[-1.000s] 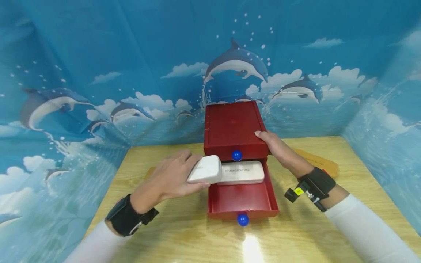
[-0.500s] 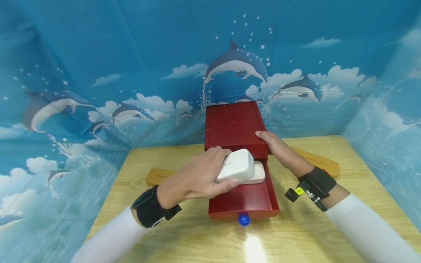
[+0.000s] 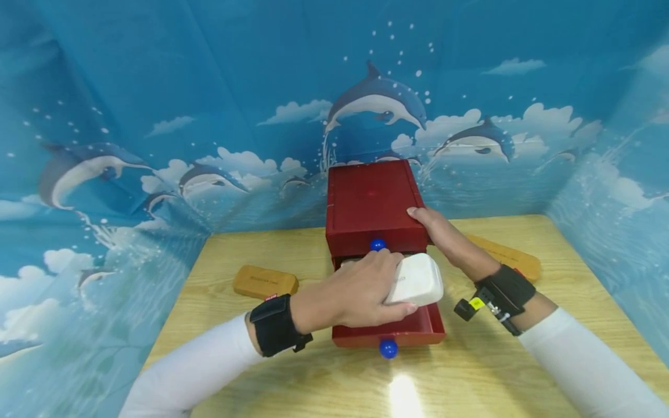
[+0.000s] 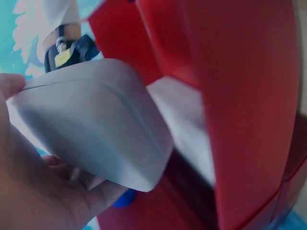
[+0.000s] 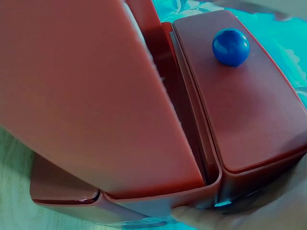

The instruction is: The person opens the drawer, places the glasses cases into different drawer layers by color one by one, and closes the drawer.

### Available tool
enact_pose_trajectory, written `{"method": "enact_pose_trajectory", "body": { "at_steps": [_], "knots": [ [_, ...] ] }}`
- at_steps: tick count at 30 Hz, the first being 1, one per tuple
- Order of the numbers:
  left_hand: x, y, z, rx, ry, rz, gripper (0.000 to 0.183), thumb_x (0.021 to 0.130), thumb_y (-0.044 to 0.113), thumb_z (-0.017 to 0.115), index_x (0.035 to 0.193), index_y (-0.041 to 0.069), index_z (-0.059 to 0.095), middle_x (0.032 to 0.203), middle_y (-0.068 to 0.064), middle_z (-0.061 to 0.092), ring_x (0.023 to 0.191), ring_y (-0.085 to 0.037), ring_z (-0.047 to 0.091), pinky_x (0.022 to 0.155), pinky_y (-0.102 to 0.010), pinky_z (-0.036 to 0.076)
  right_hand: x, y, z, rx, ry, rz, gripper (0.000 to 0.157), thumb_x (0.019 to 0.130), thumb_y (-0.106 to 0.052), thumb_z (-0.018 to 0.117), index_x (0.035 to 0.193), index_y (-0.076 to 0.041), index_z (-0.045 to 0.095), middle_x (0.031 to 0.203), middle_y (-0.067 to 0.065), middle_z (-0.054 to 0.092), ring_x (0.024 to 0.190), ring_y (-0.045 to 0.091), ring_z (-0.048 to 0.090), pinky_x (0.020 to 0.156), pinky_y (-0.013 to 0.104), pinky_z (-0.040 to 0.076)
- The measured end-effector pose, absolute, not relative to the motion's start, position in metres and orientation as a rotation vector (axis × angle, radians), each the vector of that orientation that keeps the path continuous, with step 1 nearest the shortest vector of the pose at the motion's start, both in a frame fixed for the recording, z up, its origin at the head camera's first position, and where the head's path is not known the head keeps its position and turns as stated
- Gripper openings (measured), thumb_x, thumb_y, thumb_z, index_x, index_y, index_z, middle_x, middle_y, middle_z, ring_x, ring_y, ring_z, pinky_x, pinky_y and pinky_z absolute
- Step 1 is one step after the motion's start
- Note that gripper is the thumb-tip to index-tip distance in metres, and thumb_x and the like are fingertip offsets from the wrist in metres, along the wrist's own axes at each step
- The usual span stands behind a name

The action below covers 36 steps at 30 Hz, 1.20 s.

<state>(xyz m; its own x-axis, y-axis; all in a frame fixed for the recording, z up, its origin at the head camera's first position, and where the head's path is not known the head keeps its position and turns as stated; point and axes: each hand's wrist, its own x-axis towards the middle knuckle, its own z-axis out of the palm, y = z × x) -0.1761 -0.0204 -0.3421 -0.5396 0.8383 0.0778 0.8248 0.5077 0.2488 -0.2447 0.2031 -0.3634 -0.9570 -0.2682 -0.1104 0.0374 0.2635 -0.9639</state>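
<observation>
My left hand (image 3: 360, 290) holds a white glasses case (image 3: 418, 280) by one end, thumb below and fingers over the top, above the pulled-out drawer (image 3: 360, 335) of a red drawer cabinet (image 3: 371, 197). In the left wrist view the held case (image 4: 96, 120) shows a seam along its edge. A second white case (image 4: 184, 122) lies inside the drawer, mostly covered by my left hand in the head view. My right hand (image 3: 446, 238) grips the cabinet's right side, thumb on its top. The upper drawer (image 5: 244, 96), with a blue knob (image 5: 230, 47), is closed.
On the wooden table (image 3: 292, 377), an orange-brown case (image 3: 265, 281) lies left of the cabinet. Another orange-brown case (image 3: 509, 258) lies to the right, behind my right wrist. A blue dolphin-print curtain (image 3: 235, 116) hangs behind and at both sides.
My left hand has carried the white case rightward from the drawer's left side to over its right side. My right hand and the cabinet stay put.
</observation>
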Motion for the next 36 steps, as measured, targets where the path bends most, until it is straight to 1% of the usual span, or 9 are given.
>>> {"method": "enact_pose_trajectory", "body": {
  "at_steps": [4, 8, 12, 17, 21, 26, 29, 32, 36],
  "knots": [
    [-0.175, -0.017, -0.352, 1.419, 2.647, 0.346, 0.076, 0.086, 0.072, 0.039, 0.134, 0.013, 0.034, 0.107, 0.004, 0.044, 0.089, -0.005, 0.041, 0.060, -0.022, 0.043, -0.245, 0.204, -0.364, -0.218, 2.303, -1.744, 0.062, 0.100, -0.051, 0.032, 0.141, -0.005, 0.032, 0.126, 0.019, 0.051, 0.102, 0.025, 0.058, 0.087, 0.042, 0.046],
    [-0.175, -0.016, -0.362, 1.395, 2.633, 0.296, 0.076, 0.086, 0.073, 0.038, 0.132, 0.012, 0.035, 0.106, 0.003, 0.044, 0.087, -0.007, 0.043, 0.059, -0.023, 0.043, -0.245, 0.204, -0.365, -0.206, 2.309, -1.733, 0.063, 0.100, -0.051, 0.033, 0.141, -0.005, 0.032, 0.126, 0.019, 0.051, 0.103, 0.024, 0.058, 0.087, 0.042, 0.045],
    [-0.175, -0.016, -0.370, 1.402, 2.630, 0.254, 0.078, 0.085, 0.074, 0.038, 0.131, 0.011, 0.038, 0.105, 0.003, 0.047, 0.086, -0.007, 0.045, 0.061, -0.024, 0.043, -0.244, 0.203, -0.365, -0.184, 2.312, -1.720, 0.063, 0.099, -0.052, 0.033, 0.142, -0.006, 0.032, 0.127, 0.018, 0.051, 0.104, 0.025, 0.057, 0.087, 0.042, 0.045],
    [-0.174, -0.016, -0.378, 1.453, 2.642, 0.185, 0.078, 0.085, 0.075, 0.038, 0.127, 0.009, 0.041, 0.098, 0.002, 0.049, 0.082, -0.006, 0.047, 0.059, -0.023, 0.043, -0.244, 0.203, -0.365, -0.172, 2.311, -1.720, 0.064, 0.099, -0.053, 0.033, 0.142, -0.006, 0.032, 0.128, 0.019, 0.050, 0.105, 0.027, 0.055, 0.088, 0.042, 0.045],
    [-0.173, -0.016, -0.380, 1.509, 2.659, 0.137, 0.074, 0.086, 0.074, 0.039, 0.120, 0.009, 0.045, 0.091, 0.002, 0.050, 0.078, -0.006, 0.048, 0.059, -0.022, 0.044, -0.244, 0.203, -0.364, -0.185, 2.315, -1.728, 0.063, 0.099, -0.052, 0.033, 0.141, -0.006, 0.033, 0.127, 0.019, 0.051, 0.106, 0.027, 0.055, 0.088, 0.042, 0.044],
    [-0.175, -0.013, -0.380, 1.586, 2.667, 0.052, 0.068, 0.086, 0.070, 0.044, 0.111, 0.008, 0.051, 0.085, 0.002, 0.054, 0.070, -0.006, 0.050, 0.059, -0.022, 0.045, -0.246, 0.205, -0.364, -0.180, 2.308, -1.727, 0.064, 0.099, -0.054, 0.032, 0.142, -0.007, 0.031, 0.129, 0.018, 0.049, 0.110, 0.029, 0.053, 0.091, 0.047, 0.042],
    [-0.175, -0.011, -0.382, 1.612, 2.676, -0.004, 0.060, 0.086, 0.068, 0.050, 0.101, 0.009, 0.055, 0.075, 0.005, 0.053, 0.060, -0.005, 0.048, 0.054, -0.021, 0.044, -0.246, 0.205, -0.364, -0.176, 2.307, -1.729, 0.065, 0.099, -0.053, 0.032, 0.144, -0.007, 0.029, 0.131, 0.018, 0.048, 0.111, 0.030, 0.052, 0.093, 0.048, 0.041],
    [-0.175, -0.008, -0.384, 1.627, 2.688, -0.057, 0.055, 0.084, 0.066, 0.055, 0.091, 0.011, 0.056, 0.070, 0.006, 0.053, 0.053, -0.003, 0.046, 0.049, -0.021, 0.042, -0.245, 0.205, -0.364, -0.176, 2.306, -1.733, 0.064, 0.099, -0.053, 0.032, 0.144, -0.007, 0.029, 0.131, 0.018, 0.048, 0.112, 0.030, 0.052, 0.093, 0.048, 0.041],
    [-0.175, -0.007, -0.385, 1.642, 2.695, -0.092, 0.053, 0.081, 0.066, 0.059, 0.087, 0.013, 0.058, 0.068, 0.007, 0.054, 0.051, -0.002, 0.044, 0.045, -0.021, 0.041, -0.244, 0.204, -0.364, -0.187, 2.299, -1.733, 0.064, 0.099, -0.053, 0.033, 0.143, -0.006, 0.029, 0.131, 0.018, 0.048, 0.112, 0.030, 0.052, 0.092, 0.047, 0.042]
  ]
}}
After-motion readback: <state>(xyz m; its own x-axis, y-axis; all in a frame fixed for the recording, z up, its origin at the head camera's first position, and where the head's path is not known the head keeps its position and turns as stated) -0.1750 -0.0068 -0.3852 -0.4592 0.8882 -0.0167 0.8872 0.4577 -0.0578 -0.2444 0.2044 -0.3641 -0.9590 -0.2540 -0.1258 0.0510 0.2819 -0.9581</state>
